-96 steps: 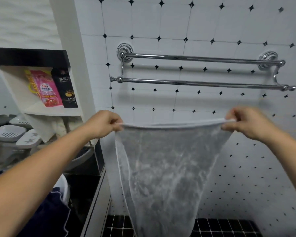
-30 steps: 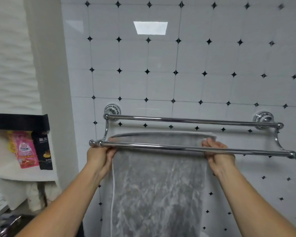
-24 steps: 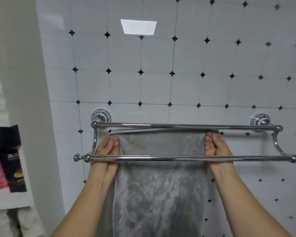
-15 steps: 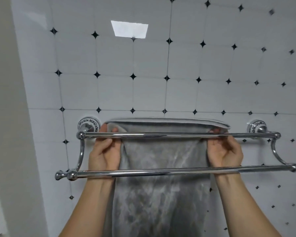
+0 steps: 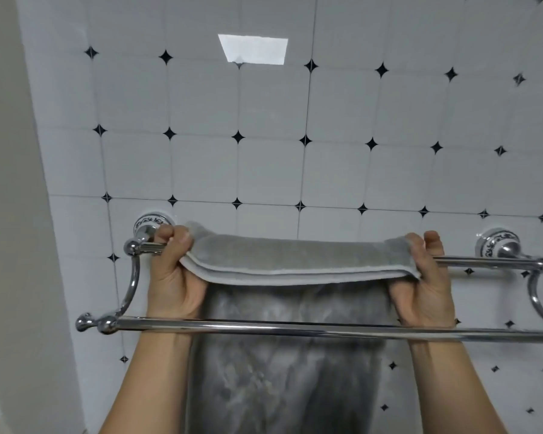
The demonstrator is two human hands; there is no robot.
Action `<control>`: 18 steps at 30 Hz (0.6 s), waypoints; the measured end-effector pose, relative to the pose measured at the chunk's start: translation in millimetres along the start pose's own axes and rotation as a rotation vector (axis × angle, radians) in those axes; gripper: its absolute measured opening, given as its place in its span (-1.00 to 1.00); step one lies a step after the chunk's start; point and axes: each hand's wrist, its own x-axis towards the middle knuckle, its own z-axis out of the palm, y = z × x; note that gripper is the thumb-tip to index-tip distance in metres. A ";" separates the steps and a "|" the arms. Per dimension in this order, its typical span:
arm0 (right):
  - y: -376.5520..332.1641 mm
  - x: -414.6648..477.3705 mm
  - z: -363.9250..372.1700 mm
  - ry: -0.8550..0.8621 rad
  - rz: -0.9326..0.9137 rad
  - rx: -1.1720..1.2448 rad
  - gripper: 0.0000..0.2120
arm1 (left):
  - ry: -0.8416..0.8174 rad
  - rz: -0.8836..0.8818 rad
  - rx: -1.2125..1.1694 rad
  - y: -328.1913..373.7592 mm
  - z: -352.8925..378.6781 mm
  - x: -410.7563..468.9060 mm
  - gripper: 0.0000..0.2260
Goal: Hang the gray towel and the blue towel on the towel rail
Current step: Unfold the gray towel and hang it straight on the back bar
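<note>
While both wrists sit behind the front bar [image 5: 295, 327] of the towel rail [image 5: 134, 283], the gray towel [image 5: 295, 256] is right up at the back bar [image 5: 483, 262], and it is folded over it! Its top edge, trimmed in white, doubles forward across that upper bar and sags a touch in the middle, hiding the bar between the two hands. Left hand [image 5: 173, 274]: fingers curled over the towel's left end, clamped on it, knuckles just beside the left wall mount [image 5: 151, 223]. Right hand [image 5: 425, 283]: same story on the right end, fingers wrapped round the fold, with bare chrome running on to the right wall mount [image 5: 499, 243]. Below the fold the rest of the cloth drops straight down between the forearms, passing behind the front bar and out of the bottom of the view. Behind it all, a white tiled wall [image 5: 201, 164] with small black diamonds at the corners, and a bright rectangle of reflected light [image 5: 253, 49] high on the tiles.
</note>
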 end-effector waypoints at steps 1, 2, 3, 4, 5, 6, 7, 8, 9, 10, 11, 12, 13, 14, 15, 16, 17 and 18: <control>0.3 0.6 -4.4 -0.006 -0.006 -0.033 -0.65 | -0.030 0.022 0.043 0.1 -1.8 -0.5 -0.77; 0.7 -0.2 -5.9 0.005 -0.015 -0.074 -0.63 | -0.043 0.041 0.096 0.2 -3.3 -0.9 -0.71; 1.1 -0.2 -8.7 0.017 -0.031 -0.114 -0.63 | -0.037 0.063 0.148 -0.1 -4.5 -1.3 -0.67; 1.4 -0.2 -10.3 0.035 -0.046 -0.144 -0.63 | -0.024 0.085 0.181 -0.2 -7.1 -1.0 -0.65; 1.8 -0.2 -12.9 0.050 -0.063 -0.178 -0.65 | -0.006 0.104 0.208 -1.3 -9.3 -1.5 -0.65; 1.6 -1.3 -14.0 0.075 -0.077 -0.237 -0.70 | 0.017 0.123 0.239 -2.2 -12.6 -2.4 -0.64; 1.3 -1.9 -15.6 0.102 -0.095 -0.300 -0.76 | 0.039 0.142 0.270 -2.9 -16.0 -3.0 -0.64; 1.6 -2.8 -17.6 0.140 -0.108 -0.348 -0.78 | 0.056 0.160 0.296 -3.5 -18.6 -3.7 -0.66; 2.2 -4.6 -20.8 0.184 -0.112 -0.387 -0.74 | 0.066 0.169 0.321 -3.9 -19.8 -4.9 -0.68; 2.6 -7.4 -22.6 0.236 -0.106 -0.434 -0.70 | 0.073 0.172 0.352 -4.4 -20.9 -6.6 -0.70; 3.6 -9.7 -25.8 0.285 -0.107 -0.501 -0.68 | 0.090 0.177 0.387 -5.5 -22.3 -8.2 -0.71; 4.7 -11.6 -27.0 0.323 -0.109 -0.569 -0.68 | 0.121 0.193 0.417 -6.9 -24.0 -9.6 -0.70; 6.3 -13.3 -27.1 0.328 -0.109 -0.625 -0.65 | 0.156 0.215 0.429 -7.9 -25.5 -10.6 -0.67; 8.1 -15.1 -25.5 0.317 -0.113 -0.655 -0.60 | 0.192 0.241 0.421 -8.5 -25.9 -11.9 -0.63; 8.9 -17.0 -23.7 0.282 -0.114 -0.660 -0.57 | 0.230 0.268 0.411 -9.5 -25.3 -13.5 -0.61; 9.2 -18.4 -21.6 0.253 -0.107 -0.650 -0.56 | 0.265 0.290 0.416 -10.2 -26.0 -14.6 -0.61; 8.5 -19.3 -20.0 0.232 -0.092 -0.634 -0.55 | 0.295 0.303 0.431 -11.6 -26.5 -15.3 -0.66; 7.4 -19.8 -19.2 0.220 -0.076 -0.626 -0.55 | 0.313 0.311 0.451 -12.9 -27.4 -16.5 -0.76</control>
